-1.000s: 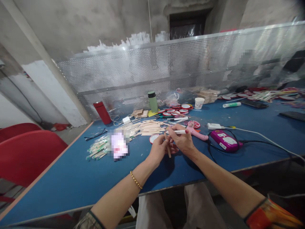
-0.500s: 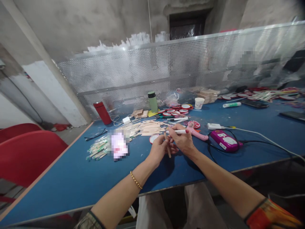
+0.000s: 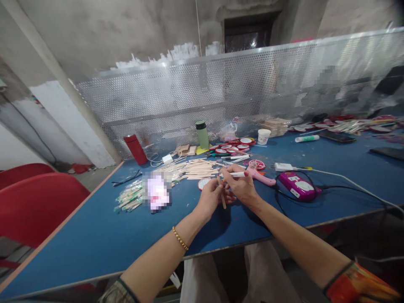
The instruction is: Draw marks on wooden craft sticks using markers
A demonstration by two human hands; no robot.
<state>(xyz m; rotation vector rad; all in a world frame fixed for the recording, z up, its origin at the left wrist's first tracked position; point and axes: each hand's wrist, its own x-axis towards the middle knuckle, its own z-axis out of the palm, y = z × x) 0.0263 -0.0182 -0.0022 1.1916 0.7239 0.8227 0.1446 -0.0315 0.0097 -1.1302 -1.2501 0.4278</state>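
My left hand [image 3: 211, 198] is closed round a thin wooden stick [image 3: 222, 197] that stands nearly upright above the blue table [image 3: 94, 235]. My right hand [image 3: 243, 187] pinches a white pen [image 3: 235, 174], whose tip points left at the top of the stick. Both hands meet just in front of a pile of flat wooden sticks [image 3: 197, 168]. A pink glue gun [image 3: 260, 176] lies right behind my right hand.
A magenta device [image 3: 298, 184] with black cables lies to the right. Red-and-white round lids [image 3: 232, 147], a green flask [image 3: 202, 134], a red flask [image 3: 135, 148] and a paper cup [image 3: 263, 135] stand further back before a perforated metal screen [image 3: 221, 92]. Red chairs [image 3: 34, 202] are at left.
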